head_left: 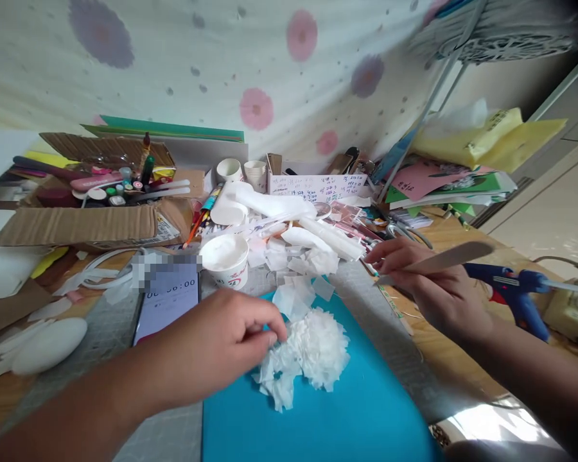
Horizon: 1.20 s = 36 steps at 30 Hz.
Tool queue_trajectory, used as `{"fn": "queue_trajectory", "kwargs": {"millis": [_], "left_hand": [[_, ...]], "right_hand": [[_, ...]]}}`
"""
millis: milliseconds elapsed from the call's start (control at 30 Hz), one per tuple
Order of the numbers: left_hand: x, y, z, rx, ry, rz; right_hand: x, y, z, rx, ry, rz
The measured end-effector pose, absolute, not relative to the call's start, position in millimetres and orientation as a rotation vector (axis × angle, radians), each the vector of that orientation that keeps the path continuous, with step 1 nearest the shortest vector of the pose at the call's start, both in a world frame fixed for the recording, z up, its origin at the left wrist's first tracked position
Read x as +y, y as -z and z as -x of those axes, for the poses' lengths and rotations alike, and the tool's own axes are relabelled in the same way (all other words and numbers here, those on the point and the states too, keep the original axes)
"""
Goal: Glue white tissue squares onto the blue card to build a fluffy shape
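A rounded clump of small white tissue paper pieces [322, 350] lies on a blue mat [347, 427], with looser pieces at its left side. My left hand [231, 337] comes in from the left, its fingers curled and closed at the clump's left edge. The fingertips seem to pinch a bit of the tissue paper, partly hidden by the hand. Raised to the right of the mat, my right hand [433, 292] grips a flat wooden craft stick [455, 256] between thumb and fingers. Beyond my left hand stands a paper cup [225, 260] with white stuff inside.
A phone [168, 298] showing a timer lies left of the mat. On the right is a blue glue gun [513, 289]. A cardboard box [81, 221] of supplies stands back left. A white egg-shaped piece [51, 346] lies far left; paper cups [228, 170] stand behind.
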State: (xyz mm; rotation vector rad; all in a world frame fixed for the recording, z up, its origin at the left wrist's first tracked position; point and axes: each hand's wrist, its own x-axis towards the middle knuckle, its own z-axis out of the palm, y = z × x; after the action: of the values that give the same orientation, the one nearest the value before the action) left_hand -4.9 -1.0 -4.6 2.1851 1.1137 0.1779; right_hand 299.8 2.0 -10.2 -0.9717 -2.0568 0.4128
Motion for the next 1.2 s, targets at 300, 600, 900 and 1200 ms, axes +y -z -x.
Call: {"fn": "queue_trajectory", "kwargs": {"millis": [300, 600, 900, 1200], "left_hand": [[5, 10, 3, 1.348, -0.465, -2.072], [3, 9, -6, 1.388, -0.394, -2.150], [-6, 8, -8, 1.171, -0.605, -2.276], [-5, 8, -7, 0.885, -0.622, -2.533]], "right_hand": [[25, 37, -271, -2.431, -0.406, 1.381], [30, 50, -263, -2.396, -0.304, 1.444], [1, 20, -244, -2.249, -0.577, 1.280], [-21, 22, -228, -2.257, -0.656, 0.877]]}}
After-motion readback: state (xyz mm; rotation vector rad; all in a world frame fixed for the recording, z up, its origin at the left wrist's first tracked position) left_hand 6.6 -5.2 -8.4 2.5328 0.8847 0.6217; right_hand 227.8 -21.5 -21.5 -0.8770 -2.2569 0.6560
